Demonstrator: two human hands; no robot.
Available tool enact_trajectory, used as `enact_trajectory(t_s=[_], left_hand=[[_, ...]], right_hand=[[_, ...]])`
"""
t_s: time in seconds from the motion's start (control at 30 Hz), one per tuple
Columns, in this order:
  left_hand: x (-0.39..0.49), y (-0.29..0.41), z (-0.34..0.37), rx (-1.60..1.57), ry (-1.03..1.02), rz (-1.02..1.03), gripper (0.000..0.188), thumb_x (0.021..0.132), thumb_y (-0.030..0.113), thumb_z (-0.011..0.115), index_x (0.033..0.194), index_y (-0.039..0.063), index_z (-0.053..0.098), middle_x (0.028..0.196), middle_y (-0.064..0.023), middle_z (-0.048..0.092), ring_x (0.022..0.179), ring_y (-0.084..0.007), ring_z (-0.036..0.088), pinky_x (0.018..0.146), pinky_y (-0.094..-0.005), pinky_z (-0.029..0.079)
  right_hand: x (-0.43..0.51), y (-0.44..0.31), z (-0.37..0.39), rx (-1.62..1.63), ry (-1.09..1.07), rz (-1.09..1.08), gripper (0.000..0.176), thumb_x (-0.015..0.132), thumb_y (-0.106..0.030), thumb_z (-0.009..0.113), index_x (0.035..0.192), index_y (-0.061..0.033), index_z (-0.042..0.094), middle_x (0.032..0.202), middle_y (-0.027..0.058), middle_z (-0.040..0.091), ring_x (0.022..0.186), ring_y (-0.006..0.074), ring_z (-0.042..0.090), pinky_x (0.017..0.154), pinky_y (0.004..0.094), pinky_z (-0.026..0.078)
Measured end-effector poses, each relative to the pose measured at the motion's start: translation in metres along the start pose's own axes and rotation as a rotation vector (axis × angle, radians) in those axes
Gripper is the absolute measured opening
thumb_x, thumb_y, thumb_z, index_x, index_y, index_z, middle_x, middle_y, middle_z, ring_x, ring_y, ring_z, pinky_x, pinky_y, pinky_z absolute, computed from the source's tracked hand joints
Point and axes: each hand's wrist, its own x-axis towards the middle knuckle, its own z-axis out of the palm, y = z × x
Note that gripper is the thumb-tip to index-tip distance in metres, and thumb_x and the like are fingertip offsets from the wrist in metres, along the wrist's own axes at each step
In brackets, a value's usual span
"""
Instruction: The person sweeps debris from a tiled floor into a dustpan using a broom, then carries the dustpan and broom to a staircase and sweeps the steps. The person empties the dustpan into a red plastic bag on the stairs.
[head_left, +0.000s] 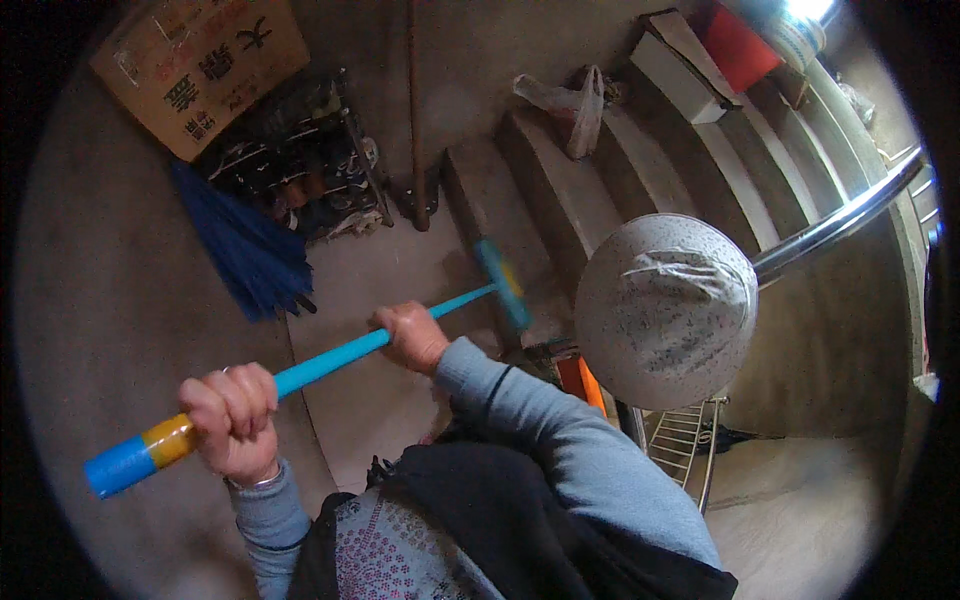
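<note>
A long-handled tool with a turquoise pole runs slantwise across the view. My left hand grips it near its blue and yellow end, and my right hand is closed round the middle of the pole. The blurred turquoise and yellow head is at the lowest stair steps; whether it touches them I cannot tell. What kind of head it is cannot be made out.
A speckled fabric hat sits at the metal handrail. On the stairs are a plastic bag and a white box. A cardboard box, a shoe rack and a blue umbrella stand at upper left.
</note>
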Motion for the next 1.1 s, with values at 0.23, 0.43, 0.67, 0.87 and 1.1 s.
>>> enact_trajectory(t_s=[0.23,0.43,0.67,0.87,1.1], left_hand=[[-0.035,-0.073,0.002,0.086,0.273,-0.282,0.023,0.089,0.02,0.052,0.07,0.015,0.04,0.056,0.0013,0.037,0.053,-0.0124,0.036,0.062,-0.0312,0.037],[0.012,-0.017,-0.026,0.058,0.149,-0.055,0.032,0.091,0.026,0.051,0.066,0.015,0.034,0.051,0.004,0.029,0.045,-0.0076,0.025,0.048,-0.0268,0.025],[0.05,-0.02,0.004,0.186,0.13,0.149,0.038,0.095,0.037,0.042,0.065,0.016,0.034,0.05,0.004,0.032,0.043,-0.0065,0.028,0.048,-0.0246,0.03],[0.028,-0.12,-0.005,0.078,0.371,-0.388,0.018,0.091,0.026,0.049,0.081,0.012,0.044,0.079,-0.003,0.046,0.089,-0.0199,0.05,0.101,-0.0469,0.032],[0.049,-0.122,-0.003,-0.085,0.158,-0.176,0.026,0.091,0.024,0.052,0.069,0.016,0.039,0.06,0.0022,0.03,0.061,-0.0129,0.031,0.074,-0.0352,0.034]], right_hand=[[-0.032,0.095,0.014,-0.107,-0.175,0.189,0.016,0.066,-0.013,0.067,0.08,-0.0075,0.062,0.076,0.0154,0.063,0.076,0.0358,0.06,0.067,0.0448,0.047],[0.034,0.021,0.026,0.139,-0.256,0.088,0.02,0.066,-0.015,0.069,0.084,-0.0088,0.062,0.076,0.0154,0.063,0.073,0.0351,0.061,0.064,0.0445,0.049],[0.089,0.026,-0.069,-0.149,-0.139,-0.069,0.017,0.065,-0.018,0.069,0.078,-0.0101,0.061,0.07,0.0126,0.062,0.068,0.0321,0.061,0.061,0.0441,0.048],[0.067,0.116,-0.124,-0.459,-0.044,0.134,0.017,0.056,-0.013,0.07,0.071,-0.012,0.062,0.07,0.0104,0.061,0.075,0.0327,0.059,0.068,0.0437,0.045],[0.059,0.13,-0.08,-0.307,0.177,0.072,0.014,0.058,-0.011,0.069,0.069,-0.0124,0.06,0.067,0.0103,0.06,0.071,0.0323,0.059,0.064,0.0434,0.044]])
